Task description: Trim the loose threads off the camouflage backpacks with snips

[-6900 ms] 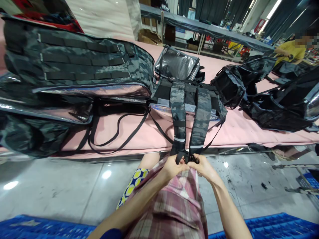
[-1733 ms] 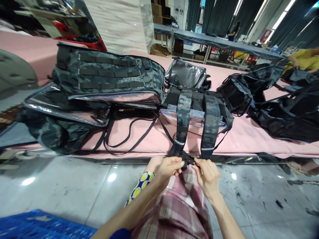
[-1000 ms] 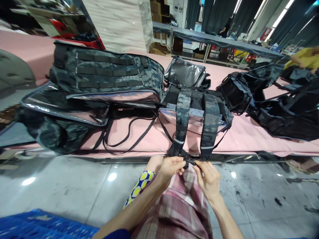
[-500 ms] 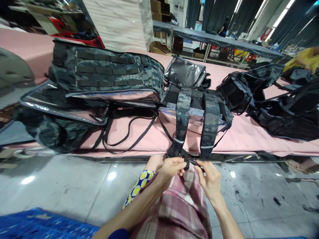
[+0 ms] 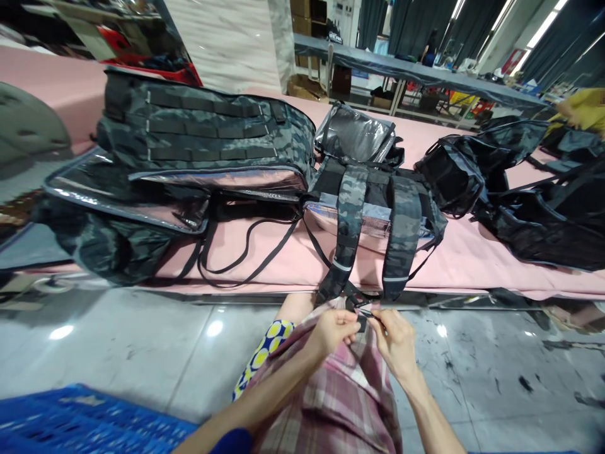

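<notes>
A small black buckle is being pinched from both sides just below the table edge. The left hand is closing thumb and fingers on one end while the right hand is gripping the other. The buckle is hanging at the end of two camouflage shoulder straps trailing from a backpack. The work appears to be at the fastening or threading stage, and the next move is calling for a steady pinch and fine alignment with the webbing. The backpack is lying on a pink table beside a larger camouflage bag. Black bags are lying farther right, near a person in yellow.
</notes>
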`<state>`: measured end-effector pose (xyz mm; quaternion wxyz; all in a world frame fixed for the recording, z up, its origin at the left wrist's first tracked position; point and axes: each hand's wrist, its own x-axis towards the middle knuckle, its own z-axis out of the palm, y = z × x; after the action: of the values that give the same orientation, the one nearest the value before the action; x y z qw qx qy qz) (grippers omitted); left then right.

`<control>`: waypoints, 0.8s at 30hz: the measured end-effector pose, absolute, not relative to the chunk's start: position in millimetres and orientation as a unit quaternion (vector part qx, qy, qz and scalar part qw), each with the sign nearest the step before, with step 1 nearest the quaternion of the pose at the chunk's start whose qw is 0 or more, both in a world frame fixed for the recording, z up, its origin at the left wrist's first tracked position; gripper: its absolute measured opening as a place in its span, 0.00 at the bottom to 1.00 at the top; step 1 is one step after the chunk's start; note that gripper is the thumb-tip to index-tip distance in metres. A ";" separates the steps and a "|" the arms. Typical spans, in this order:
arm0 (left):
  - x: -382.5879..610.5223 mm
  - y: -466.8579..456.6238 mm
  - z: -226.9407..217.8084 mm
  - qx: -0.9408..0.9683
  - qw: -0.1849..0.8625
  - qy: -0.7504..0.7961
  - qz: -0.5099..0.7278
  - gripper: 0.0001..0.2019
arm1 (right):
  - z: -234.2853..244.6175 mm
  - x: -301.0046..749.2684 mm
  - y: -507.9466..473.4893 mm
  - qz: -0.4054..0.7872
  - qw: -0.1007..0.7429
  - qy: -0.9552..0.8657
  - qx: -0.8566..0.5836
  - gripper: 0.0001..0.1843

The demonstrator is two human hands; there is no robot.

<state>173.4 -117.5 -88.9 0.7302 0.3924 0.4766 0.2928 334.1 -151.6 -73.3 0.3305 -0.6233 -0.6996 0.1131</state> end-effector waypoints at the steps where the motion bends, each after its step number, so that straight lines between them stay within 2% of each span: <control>1: 168.5 -119.7 -96.5 0.438 0.709 0.473 0.286 0.10 | -79.2 340.3 -153.2 0.139 0.345 -0.673 -0.639 0.09; 5: 134.5 -92.7 -121.3 0.539 0.556 0.514 0.370 0.06 | -100.5 365.8 -159.9 0.230 0.408 -0.547 -0.694 0.12; 7: 120.9 -60.7 -128.7 0.512 0.508 0.567 0.399 0.12 | -106.2 369.9 -160.2 0.255 0.418 -0.521 -0.699 0.13; 12: 119.9 -11.9 -138.2 0.519 0.630 0.498 0.293 0.13 | -101.1 350.0 -148.8 0.249 0.406 -0.563 -0.675 0.11; 16: 121.3 -33.6 -131.5 0.513 0.661 0.486 0.252 0.18 | -86.2 327.8 -142.5 0.136 0.404 -0.649 -0.630 0.10; 24: 127.6 -59.6 -77.6 0.497 0.678 0.473 0.265 0.21 | -69.4 302.0 -146.3 -0.035 0.351 -0.727 -0.589 0.12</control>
<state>127.6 -59.6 -77.6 0.6777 0.4966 0.4732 0.2649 302.0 -146.3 -69.4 0.3506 -0.5890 -0.7273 -0.0345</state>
